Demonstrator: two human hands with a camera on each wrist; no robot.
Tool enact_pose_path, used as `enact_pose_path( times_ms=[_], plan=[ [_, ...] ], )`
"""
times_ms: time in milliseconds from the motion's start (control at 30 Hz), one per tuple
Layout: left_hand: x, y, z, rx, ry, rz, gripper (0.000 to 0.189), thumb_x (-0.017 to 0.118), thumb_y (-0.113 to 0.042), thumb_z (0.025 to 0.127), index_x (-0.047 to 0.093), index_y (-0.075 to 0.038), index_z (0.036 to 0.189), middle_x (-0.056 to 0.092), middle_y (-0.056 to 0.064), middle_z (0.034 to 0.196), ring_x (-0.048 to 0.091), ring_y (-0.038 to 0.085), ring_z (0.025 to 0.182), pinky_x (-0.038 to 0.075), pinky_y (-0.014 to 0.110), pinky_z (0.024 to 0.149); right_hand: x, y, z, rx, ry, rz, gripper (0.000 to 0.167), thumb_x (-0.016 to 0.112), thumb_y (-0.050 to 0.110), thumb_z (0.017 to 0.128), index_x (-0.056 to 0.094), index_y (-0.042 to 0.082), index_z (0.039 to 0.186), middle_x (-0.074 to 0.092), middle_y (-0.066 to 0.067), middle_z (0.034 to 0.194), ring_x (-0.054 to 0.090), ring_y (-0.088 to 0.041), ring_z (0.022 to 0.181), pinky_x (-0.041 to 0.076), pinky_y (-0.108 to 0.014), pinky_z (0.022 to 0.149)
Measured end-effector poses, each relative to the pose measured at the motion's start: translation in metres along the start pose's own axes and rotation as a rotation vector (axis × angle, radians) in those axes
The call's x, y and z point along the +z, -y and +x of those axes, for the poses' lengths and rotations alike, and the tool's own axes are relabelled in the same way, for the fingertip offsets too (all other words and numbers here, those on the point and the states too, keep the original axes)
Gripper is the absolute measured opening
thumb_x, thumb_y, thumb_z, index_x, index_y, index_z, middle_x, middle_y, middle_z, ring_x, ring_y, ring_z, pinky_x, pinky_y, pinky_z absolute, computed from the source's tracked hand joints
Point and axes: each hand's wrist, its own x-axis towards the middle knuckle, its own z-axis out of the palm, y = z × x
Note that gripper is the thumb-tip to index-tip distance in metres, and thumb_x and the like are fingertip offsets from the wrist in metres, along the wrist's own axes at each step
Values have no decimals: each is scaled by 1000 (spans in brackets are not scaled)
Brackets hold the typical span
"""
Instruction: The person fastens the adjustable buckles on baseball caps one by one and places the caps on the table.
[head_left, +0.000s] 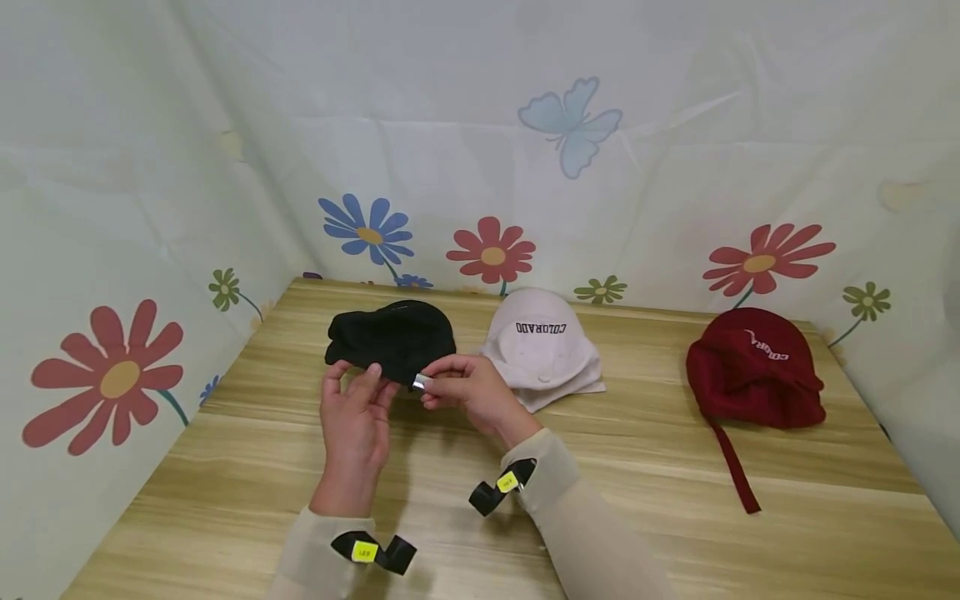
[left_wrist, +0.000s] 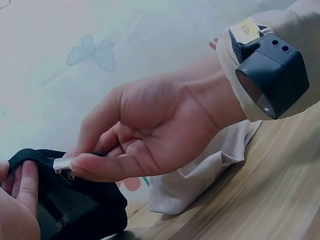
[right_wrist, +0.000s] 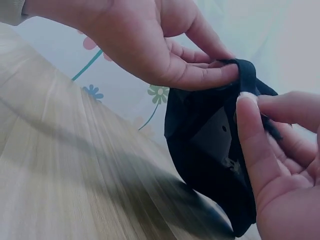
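Beige sleeves [head_left: 600, 533] lie nearest, each with a black wrist camera [head_left: 397, 556] strapped at the cuff and a small yellow label [head_left: 364, 552] on it. Beyond them, the left hand [head_left: 354, 421] pinches the edge of a black baseball cap [head_left: 397, 337] between thumb and fingers, while the right hand [head_left: 476, 387] pinches the silver metal buckle [head_left: 420, 382] of the cap's strap [right_wrist: 246, 75]. That cap is at the left of the wood-grain table [head_left: 637, 500], its hollow showing in both wrist views; whether it touches the tabletop I cannot tell. Just beside it, to the right, sits a whitish baseball cap [head_left: 540, 342] with COLORADO upside down in dark letters. Well apart at the far right lies a maroon baseball cap [head_left: 757, 375], its loose strap [head_left: 737, 471] trailing toward the near edge. Behind hangs a white sheet [head_left: 420, 75] printed with flowers [head_left: 491, 255] and a pale blue butterfly [head_left: 573, 125]
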Motion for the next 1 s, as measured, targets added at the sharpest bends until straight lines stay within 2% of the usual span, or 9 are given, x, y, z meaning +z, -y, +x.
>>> enact_pose_path(
  times_ms=[133, 267, 567, 633, 733, 867, 1000],
  plan=[
    [-1, -1, 0, 3, -7, -31, 33, 64, 3, 89, 45, -13, 111, 68, 6, 81, 68, 18, 67, 60, 29, 68, -3, 0, -2, -12, 39, 40, 22, 53, -15, 88, 62, -9, 107, 71, -7, 84, 71, -13, 71, 59, -27, 72],
    [-1, -1, 0, -6, -10, -44, 33, 63, 4, 89, 45, -13, 111, 67, 6, 80, 68, 18, 66, 60, 30, 67, -4, -2, -1, -18, 45, 51, 23, 53, -16, 89, 64, -7, 106, 71, -7, 85, 71, -14, 71, 59, -28, 72],
    [0, 1, -2, -9, 17, -29, 31, 61, 4, 91, 45, -13, 110, 67, 6, 81, 69, 17, 67, 60, 30, 68, 3, -3, 0, 11, -18, 27, 17, 56, -8, 90, 65, 6, 89, 68, -7, 77, 66, -12, 63, 58, -26, 64],
    [0, 1, -2, -11, 21, -33, 31, 61, 4, 90, 45, -13, 110, 67, 6, 81, 69, 17, 67, 60, 30, 69, 4, -2, -1, 7, -28, 4, 14, 57, -7, 90, 64, 5, 87, 68, -6, 76, 66, -12, 63, 59, -26, 64],
    [-1, 0, -2, -21, 21, -39, 30, 61, 4, 91, 45, -13, 110, 68, 6, 81, 69, 17, 67, 60, 30, 69, 5, -2, -1, -12, -42, -28, 5, 60, -5, 89, 61, -1, 87, 67, -6, 76, 66, -13, 64, 59, -28, 65],
    [-4, -3, 0, -90, 22, -63, 22, 58, 2, 93, 47, -12, 105, 68, 5, 82, 69, 17, 67, 60, 29, 69, 5, 0, -1, -56, -56, -85, 4, 61, -6, 88, 57, -8, 89, 65, -6, 75, 67, -16, 65, 60, -31, 66],
    [-10, -9, 2, -238, 42, -97, 3, 55, -10, 98, 54, -9, 100, 69, 5, 78, 69, 16, 71, 59, 27, 71, 5, 4, -2, -78, -48, -147, 7, 61, -7, 88, 56, -11, 91, 65, -6, 77, 67, -16, 65, 60, -32, 67]
  ],
)
